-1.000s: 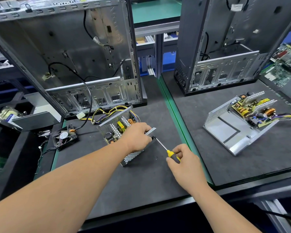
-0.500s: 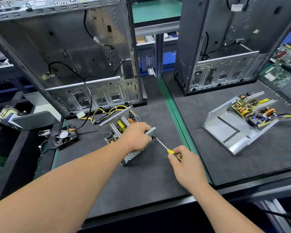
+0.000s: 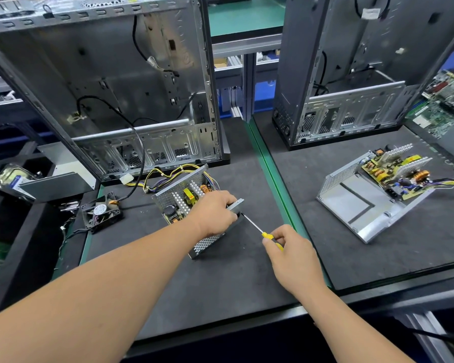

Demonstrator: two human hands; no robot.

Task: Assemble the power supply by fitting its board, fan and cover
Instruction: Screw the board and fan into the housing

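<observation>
A perforated metal power supply housing (image 3: 174, 197) lies on the black mat with its circuit board (image 3: 192, 195) inside, yellow and purple wires trailing from its back. My left hand (image 3: 212, 213) grips the housing's right side wall. My right hand (image 3: 291, 254) pinches the yellow handle of a screwdriver (image 3: 257, 227), whose tip meets the housing's right wall just below my left fingers. A small black fan (image 3: 101, 213) sits loose on the mat to the left of the housing.
An open computer case (image 3: 110, 82) stands right behind the housing, a second case (image 3: 351, 74) at the back right. On the right mat lies another open housing (image 3: 357, 205) with its board (image 3: 396, 174) propped on it. A green strip (image 3: 270, 171) divides the mats.
My right hand has shifted its fingers along the screwdriver handle, more of the yellow now showing; the tip stays at the housing wall. My left hand has not moved.
</observation>
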